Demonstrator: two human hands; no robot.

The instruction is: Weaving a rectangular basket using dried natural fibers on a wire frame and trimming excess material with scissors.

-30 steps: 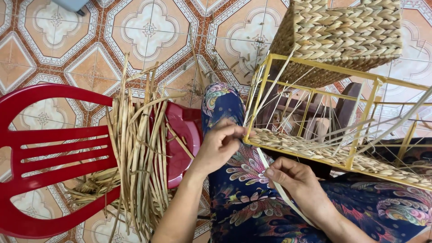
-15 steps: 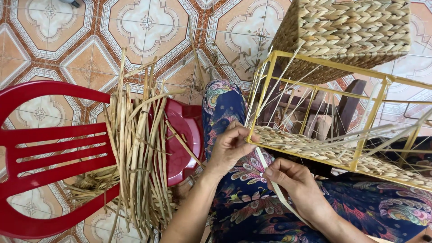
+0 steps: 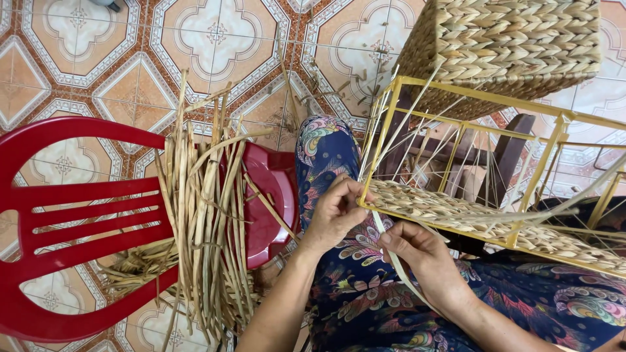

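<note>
Reed strip (image 3: pixel 391 251) pinched btwn right hand (image 3: pixel 420 257) fingers, under frame (image 3: pixel 456 225).

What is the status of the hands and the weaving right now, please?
Left hand at yellow frame corner. Right hand pinching flat straw strand. Woven band partly done. Nothing blocking.

Patterned orange-and-white floor tiles (image 3: pixel 130 58) are spreading everywhere, and a red plastic chair (image 3: pixel 72 221) is lying left of the grip.

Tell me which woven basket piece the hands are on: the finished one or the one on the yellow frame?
The half-woven one on the yellow frame. The left hand grips its near corner and the right hand holds a strand below it. The finished basket sits behind, untouched.
</note>
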